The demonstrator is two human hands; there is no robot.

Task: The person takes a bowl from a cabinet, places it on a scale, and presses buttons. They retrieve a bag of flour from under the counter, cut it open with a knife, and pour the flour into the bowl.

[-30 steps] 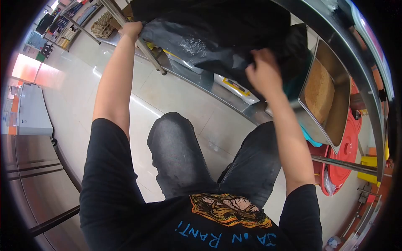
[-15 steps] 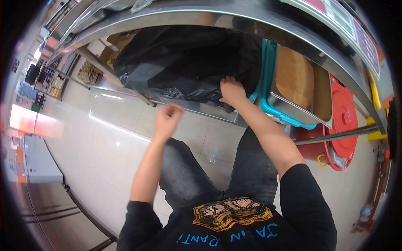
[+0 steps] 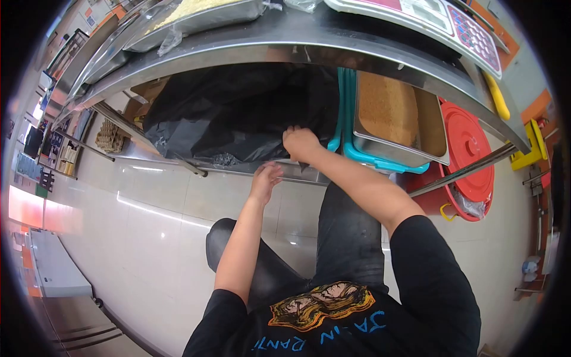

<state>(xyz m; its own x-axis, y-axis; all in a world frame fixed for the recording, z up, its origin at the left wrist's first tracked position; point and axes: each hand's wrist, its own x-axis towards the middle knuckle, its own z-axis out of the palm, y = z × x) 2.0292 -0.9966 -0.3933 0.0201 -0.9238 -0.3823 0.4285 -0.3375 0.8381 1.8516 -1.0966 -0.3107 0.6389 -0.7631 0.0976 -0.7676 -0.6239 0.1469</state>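
Observation:
A large black plastic bag (image 3: 238, 113) lies on the low shelf under a steel table. My right hand (image 3: 300, 144) is closed on the bag's front edge near its right end, with a bit of plastic hanging below the fingers. My left hand (image 3: 266, 181) hovers just in front of the shelf, apart from the bag, its fingers loosely curled but spread and nothing seen in them. To the right of the bag stand turquoise plastic lids or trays (image 3: 380, 162) and a steel pan (image 3: 431, 128) with a brown loaf-like block (image 3: 388, 110) inside.
Overhead runs the steel tabletop edge (image 3: 285, 55), bearing a scale (image 3: 410, 15) and a tray of pale crumbs (image 3: 202, 21). A red lidded bin (image 3: 470, 149) stands at right, beside a slanting table leg (image 3: 464, 171). Egg trays (image 3: 110, 137) are stacked at far left.
My head view has shifted, showing more of the tabletop. My left hand has moved right, closer to my right hand, and its fingers have loosened. My right hand stays at the bag's edge.

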